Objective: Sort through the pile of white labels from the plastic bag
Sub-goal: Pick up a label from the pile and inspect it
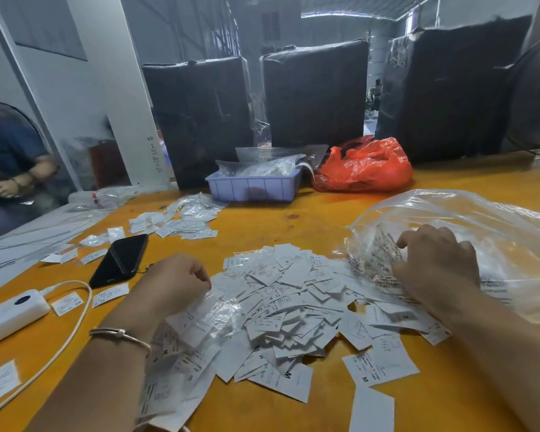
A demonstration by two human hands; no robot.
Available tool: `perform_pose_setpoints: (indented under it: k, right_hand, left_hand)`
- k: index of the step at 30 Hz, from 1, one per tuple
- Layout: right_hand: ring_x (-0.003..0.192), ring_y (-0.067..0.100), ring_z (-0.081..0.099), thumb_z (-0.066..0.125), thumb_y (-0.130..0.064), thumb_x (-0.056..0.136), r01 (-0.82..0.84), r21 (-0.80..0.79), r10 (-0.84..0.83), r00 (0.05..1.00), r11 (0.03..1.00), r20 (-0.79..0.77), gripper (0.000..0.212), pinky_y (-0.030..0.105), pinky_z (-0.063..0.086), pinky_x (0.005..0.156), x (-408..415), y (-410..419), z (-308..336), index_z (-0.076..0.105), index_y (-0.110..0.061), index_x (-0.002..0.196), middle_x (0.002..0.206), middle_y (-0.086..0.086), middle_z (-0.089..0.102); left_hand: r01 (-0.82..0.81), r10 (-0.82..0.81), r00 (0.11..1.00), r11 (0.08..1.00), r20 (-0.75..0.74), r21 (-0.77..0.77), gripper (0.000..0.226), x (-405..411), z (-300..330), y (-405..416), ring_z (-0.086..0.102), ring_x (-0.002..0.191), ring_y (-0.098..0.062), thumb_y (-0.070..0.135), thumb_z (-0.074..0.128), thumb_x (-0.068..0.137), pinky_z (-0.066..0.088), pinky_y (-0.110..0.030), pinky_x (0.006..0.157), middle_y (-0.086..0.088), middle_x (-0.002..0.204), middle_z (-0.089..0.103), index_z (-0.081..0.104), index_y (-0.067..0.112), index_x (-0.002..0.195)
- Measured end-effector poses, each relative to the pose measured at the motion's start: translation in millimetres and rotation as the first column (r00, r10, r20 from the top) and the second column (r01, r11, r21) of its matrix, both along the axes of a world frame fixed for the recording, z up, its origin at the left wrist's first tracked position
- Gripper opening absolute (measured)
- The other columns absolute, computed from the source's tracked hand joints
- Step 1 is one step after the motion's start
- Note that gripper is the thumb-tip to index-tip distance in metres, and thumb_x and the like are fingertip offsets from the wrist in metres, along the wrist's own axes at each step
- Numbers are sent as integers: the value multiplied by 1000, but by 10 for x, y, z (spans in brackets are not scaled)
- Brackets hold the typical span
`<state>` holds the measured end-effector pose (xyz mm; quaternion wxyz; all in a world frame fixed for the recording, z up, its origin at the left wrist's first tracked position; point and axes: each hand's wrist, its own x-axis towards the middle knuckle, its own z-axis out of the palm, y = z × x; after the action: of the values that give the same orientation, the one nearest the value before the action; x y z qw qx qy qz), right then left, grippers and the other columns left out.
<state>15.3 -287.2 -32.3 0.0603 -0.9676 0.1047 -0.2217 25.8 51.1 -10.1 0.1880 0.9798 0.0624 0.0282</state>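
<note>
Labels [281, 310] heaped on orange bench [293, 213], left hand [176, 283] curled at pile's left edge, grip unclear, right hand [434, 263] fingers bent, gripping clear bag [480, 229] beside pile

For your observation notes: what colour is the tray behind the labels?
Pale lilac-blue tray, head view.

White labels [281, 307], orange table [309, 219].
</note>
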Motion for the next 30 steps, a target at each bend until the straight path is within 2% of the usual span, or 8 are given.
perform_pose_setpoints:
  k: [4, 9, 12, 16, 19, 22, 26, 30]
  right_hand:
    - [113, 27, 45, 57, -35, 89, 60, -64, -66, 993, 996, -99, 33, 38, 37, 87, 55, -62, -37, 57, -17, 116, 117, 5, 52]
    - [101, 27, 54, 52, -15, 86, 57, -75, -64, 993, 996, -96, 20, 34, 38, 81, 83, -108, -54, 66, -17, 101, 107, 4, 59]
    - [98, 27, 57, 53, -9, 85, 45, -15, -46, 997, 999, -54, 22, 35, 42, 86, 89, -134, -54, 68, -16, 99, 106, 4, 64]
    - [108, 27, 47, 50, -13, 88, 67, -85, -74, 994, 994, -82, 25, 37, 39, 84, 84, -142, -57, 61, -15, 110, 110, 5, 53]
    - [103, 27, 48, 48, -9, 86, 66, -95, -78, 989, 993, -126, 20, 35, 36, 79, 89, -162, -68, 62, -13, 100, 93, 2, 46]
    - [100, 27, 53, 54, -10, 87, 84, -62, -90, 991, 995, -103, 17, 35, 40, 84, 112, -192, -70, 66, -15, 98, 100, 3, 58]
    - [91, 27, 56, 60, -12, 87, 90, 25, -89, 996, 996, -14, 14, 35, 41, 85, 123, -196, -61, 72, -16, 86, 90, 4, 66]
    - [105, 28, 51, 58, -17, 86, 114, -22, -114, 993, 993, -31, 18, 38, 40, 86, 122, -172, -62, 63, -13, 103, 108, 6, 61]
  left_hand:
    - [32, -26, 999, 991, -44, 132, 16, -23, -21, -44, 57, 80, -7, 27, 61, 94, 48, -24, 60, 13, 92, 61, 67, 33, 80]
    - [37, -47, 997, 984, 53, 173, 11, -44, -46, -121, 60, 88, -13, 29, 57, 97, 45, -24, 62, 7, 121, 62, 66, 35, 96]
    - [70, -82, 988, 993, 131, 92, 8, -46, -73, -166, 55, 87, -10, 32, 59, 96, 38, -19, 58, 7, 113, 62, 67, 32, 94]
    - [164, -146, 957, 985, 252, -52, 8, -63, -122, -254, 50, 83, 3, 30, 64, 93, 35, -17, 62, 19, 90, 56, 67, 32, 86]
    - [245, -208, 927, 966, 314, -83, 8, -91, -153, -351, 54, 84, 3, 27, 65, 92, 46, -21, 69, 14, 90, 63, 71, 26, 88]
    - [305, -256, 907, 947, 335, -102, 7, -119, -167, -435, 59, 88, -2, 26, 66, 92, 53, -31, 82, 13, 91, 65, 72, 23, 89]
    - [351, -296, 897, 928, 328, -122, 6, -153, -197, -495, 59, 86, -1, 25, 67, 91, 52, -27, 79, 16, 89, 64, 72, 25, 88]
    - [367, -314, 898, 921, 308, -131, 5, -163, -247, -531, 58, 83, 3, 26, 67, 91, 51, -24, 77, 17, 88, 65, 72, 27, 88]
